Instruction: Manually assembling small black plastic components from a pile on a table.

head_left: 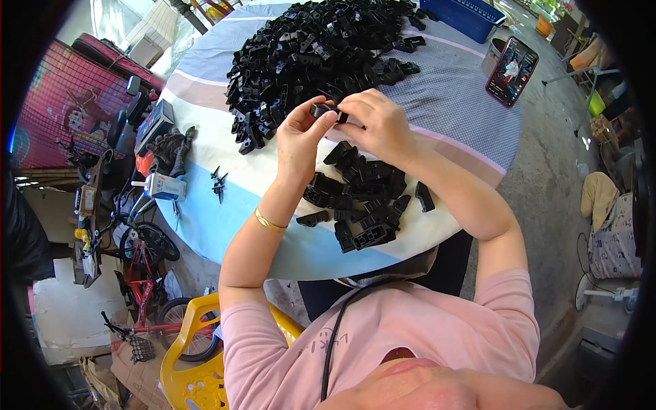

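Note:
My left hand (299, 140) pinches a small black plastic part (320, 109) between thumb and fingers. From the other side my right hand (381, 130) has its fingertips closed on the same part. Fingers cover much of it, so its full shape is hidden. Both hands are above the cloth-covered round table (239, 225). Just beyond them lies a large heap of similar black plastic parts (301, 61). Nearer to me, below my right hand, a smaller pile of black plastic parts (365, 184) rests on the cloth, with a single part (424, 197) at its right.
A phone (512, 72) leans on a round container at the table's right. A blue basket (468, 17) stands at the far right. Small black pieces (219, 184), a small box (166, 186) and dark gloves (174, 147) lie at the left. A yellow chair (188, 335) is beside me.

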A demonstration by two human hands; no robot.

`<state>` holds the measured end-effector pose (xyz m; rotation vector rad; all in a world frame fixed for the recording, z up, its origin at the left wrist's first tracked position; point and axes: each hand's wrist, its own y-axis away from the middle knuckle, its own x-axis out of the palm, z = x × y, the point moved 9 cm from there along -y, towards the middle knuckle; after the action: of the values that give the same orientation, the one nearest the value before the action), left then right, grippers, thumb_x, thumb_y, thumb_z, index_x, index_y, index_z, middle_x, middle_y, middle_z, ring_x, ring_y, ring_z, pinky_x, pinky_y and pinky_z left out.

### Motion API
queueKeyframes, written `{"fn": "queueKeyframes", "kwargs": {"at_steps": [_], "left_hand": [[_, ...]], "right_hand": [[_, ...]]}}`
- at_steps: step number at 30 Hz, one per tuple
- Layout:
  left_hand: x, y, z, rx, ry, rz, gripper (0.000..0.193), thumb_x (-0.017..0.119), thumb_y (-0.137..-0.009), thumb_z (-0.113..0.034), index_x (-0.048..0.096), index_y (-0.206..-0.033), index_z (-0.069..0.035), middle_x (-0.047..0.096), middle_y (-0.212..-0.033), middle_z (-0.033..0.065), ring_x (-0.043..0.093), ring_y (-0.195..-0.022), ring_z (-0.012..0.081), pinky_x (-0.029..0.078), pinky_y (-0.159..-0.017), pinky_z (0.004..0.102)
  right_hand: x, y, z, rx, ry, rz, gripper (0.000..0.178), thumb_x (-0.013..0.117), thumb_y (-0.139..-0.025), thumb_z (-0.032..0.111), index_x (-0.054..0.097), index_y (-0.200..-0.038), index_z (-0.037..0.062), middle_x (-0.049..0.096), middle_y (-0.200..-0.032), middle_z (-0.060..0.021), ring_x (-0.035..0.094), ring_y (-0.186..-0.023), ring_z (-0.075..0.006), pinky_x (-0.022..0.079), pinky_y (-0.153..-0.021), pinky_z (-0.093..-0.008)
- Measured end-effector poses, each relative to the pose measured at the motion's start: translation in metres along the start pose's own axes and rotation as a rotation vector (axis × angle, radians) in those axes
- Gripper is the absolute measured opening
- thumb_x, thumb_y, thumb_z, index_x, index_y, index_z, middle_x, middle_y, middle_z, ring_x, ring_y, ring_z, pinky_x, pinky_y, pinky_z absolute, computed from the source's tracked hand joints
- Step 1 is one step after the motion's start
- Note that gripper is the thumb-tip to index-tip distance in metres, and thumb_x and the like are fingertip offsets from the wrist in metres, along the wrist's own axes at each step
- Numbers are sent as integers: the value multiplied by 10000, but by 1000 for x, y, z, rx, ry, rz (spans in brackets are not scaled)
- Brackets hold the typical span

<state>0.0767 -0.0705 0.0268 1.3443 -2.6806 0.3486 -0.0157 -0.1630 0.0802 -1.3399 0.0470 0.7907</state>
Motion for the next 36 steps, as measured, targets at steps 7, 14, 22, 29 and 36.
{"fn": "queueKeyframes", "kwargs": {"at_steps": [7, 14, 22, 29, 36], "left_hand": [[2, 3, -11, -68, -192, 178, 323, 614, -806, -3, 541, -1116, 45, 621, -844, 59, 585, -769, 104, 487, -706, 230], [76, 59, -42, 377, -803, 651, 476, 719, -722, -108, 516, -1150, -58, 611, -799, 107, 599, -701, 216, 480, -671, 291], [22, 2, -40, 749, -1044, 215, 373, 621, -756, -46, 554, -1122, -18, 575, -1097, 135, 528, -1017, 292, 430, -889, 365], [3, -21, 2, 543, -1228, 220, 369, 688, -680, -118, 612, -1033, -41, 553, -1094, 114, 473, -1052, 316, 401, -902, 380], [19, -3, -16, 793, -1334, 83, 282, 704, -681, -194, 653, -918, -51, 561, -1033, 96, 464, -1010, 310, 385, -865, 419]], "right_hand": [[25, 6, -37, 255, -591, 243, 157, 677, -766, 132, 640, -868, 19, 634, -979, -60, 605, -800, -107, 485, -698, -232], [38, 2, -114, 385, 168, 269, 317, 582, -831, 289, 617, -1044, 57, 591, -956, -111, 604, -864, -278, 500, -725, -369], [77, 0, -80, 244, 240, 440, 278, 645, -762, 246, 618, -993, 93, 558, -995, -82, 542, -953, -268, 479, -790, -353], [69, 9, -72, 296, -72, 524, 303, 661, -728, 171, 627, -1011, 66, 633, -930, -96, 601, -844, -260, 491, -753, -331], [57, 30, -95, 727, -569, 433, 382, 648, -783, 95, 553, -1134, -21, 621, -987, -104, 608, -887, -158, 506, -755, -273]]}}
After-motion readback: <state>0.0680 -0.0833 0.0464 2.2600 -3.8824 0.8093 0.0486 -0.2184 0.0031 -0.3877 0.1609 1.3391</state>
